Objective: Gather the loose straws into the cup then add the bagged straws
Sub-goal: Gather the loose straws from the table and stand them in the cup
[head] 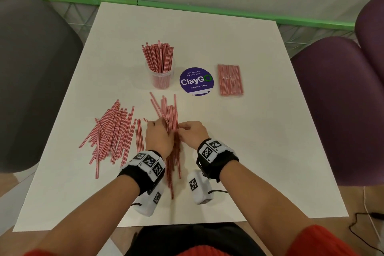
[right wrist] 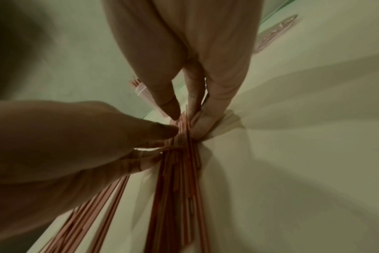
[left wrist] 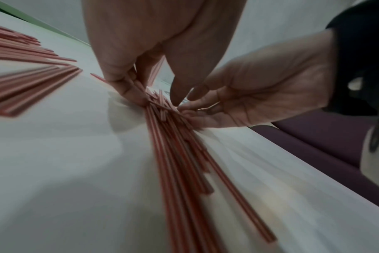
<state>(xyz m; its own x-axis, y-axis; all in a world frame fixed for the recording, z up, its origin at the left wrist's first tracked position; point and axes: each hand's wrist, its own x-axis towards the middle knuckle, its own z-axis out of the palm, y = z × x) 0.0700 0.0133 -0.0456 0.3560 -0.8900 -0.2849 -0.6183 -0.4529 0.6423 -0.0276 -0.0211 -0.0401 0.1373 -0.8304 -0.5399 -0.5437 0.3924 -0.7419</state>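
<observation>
Squeezing the middle bundle of straws (head: 170, 114) flat on the table (head: 259, 131) between left hand (head: 159, 137) and right hand (head: 192, 134), fingers curled round it, we judged evening the ends mattered before lifting toward the cup (head: 162, 78).

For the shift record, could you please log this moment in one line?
hands: left, right bunching red-striped loose straws | clear plastic cup: partly filled | bagged straws: untouched

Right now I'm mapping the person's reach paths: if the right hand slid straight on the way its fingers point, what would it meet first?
The right hand points leftward across the table, fingertips already at the gathered straws. Straight on it would push into that bundle, then probably the left hand on the far side.
</observation>
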